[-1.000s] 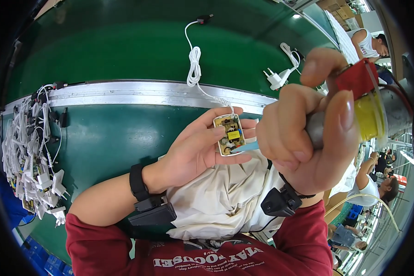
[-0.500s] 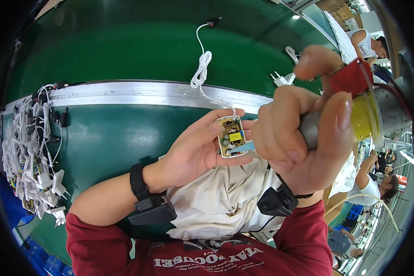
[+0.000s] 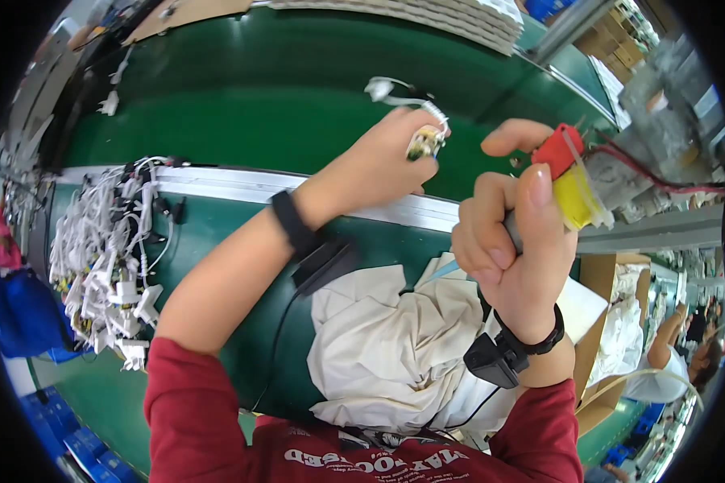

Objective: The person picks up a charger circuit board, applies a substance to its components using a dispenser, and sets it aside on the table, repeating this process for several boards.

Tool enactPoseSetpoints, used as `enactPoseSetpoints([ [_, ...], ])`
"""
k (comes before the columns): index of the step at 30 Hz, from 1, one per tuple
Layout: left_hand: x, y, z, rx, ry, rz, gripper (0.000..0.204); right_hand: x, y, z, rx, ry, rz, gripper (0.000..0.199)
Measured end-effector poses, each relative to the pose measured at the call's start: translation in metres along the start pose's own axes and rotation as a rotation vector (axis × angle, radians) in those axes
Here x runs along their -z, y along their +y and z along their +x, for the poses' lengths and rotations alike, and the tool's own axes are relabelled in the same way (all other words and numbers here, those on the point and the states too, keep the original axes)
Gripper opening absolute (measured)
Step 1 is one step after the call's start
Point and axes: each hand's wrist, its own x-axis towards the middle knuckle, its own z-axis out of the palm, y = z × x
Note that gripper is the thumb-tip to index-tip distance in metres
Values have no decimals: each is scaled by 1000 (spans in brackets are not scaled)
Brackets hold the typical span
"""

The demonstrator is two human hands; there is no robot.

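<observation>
Over the green belt (image 3: 242, 121), left hand (image 3: 379, 165) holds circuit board (image 3: 424, 143).

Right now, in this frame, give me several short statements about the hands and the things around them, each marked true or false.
1. The left hand holds a small circuit board over the green belt. True.
2. The right hand is empty. False: it grips a tool with a red and yellow top.
3. A pile of white cables lies at the left. True.
4. Both wrists are bare. False: each wears a black band.
</observation>
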Motion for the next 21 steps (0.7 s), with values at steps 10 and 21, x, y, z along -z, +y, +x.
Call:
enactPoseSetpoints([
  [10, 24, 30, -36, 4, 318, 858, 42, -10, 0, -3, -5, 31, 187, 28],
  [21, 156, 128, -279, 458, 635, 1361, 32, -17, 5, -3, 9, 9, 146, 28],
])
